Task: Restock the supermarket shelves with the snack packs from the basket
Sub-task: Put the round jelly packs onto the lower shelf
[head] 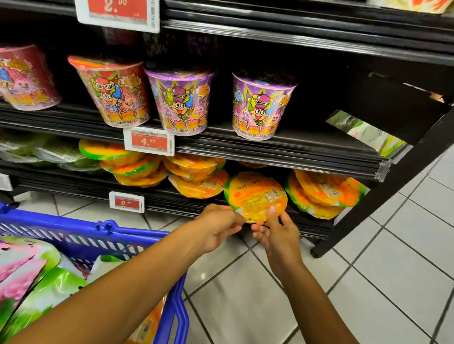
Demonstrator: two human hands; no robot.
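Both hands, left hand (219, 225) and right hand (278, 231), pinch the round orange snack pack (256, 195) by its lower rim at the bottom shelf's front edge (218, 213); it should be slid flat into the gap between neighbouring stacks (322, 194) before release.

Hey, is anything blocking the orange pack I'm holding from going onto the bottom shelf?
Nothing visible blocks it. Both hands, left and right, hold the orange pack at the bottom shelf edge, in the gap between two stacks of orange packs.
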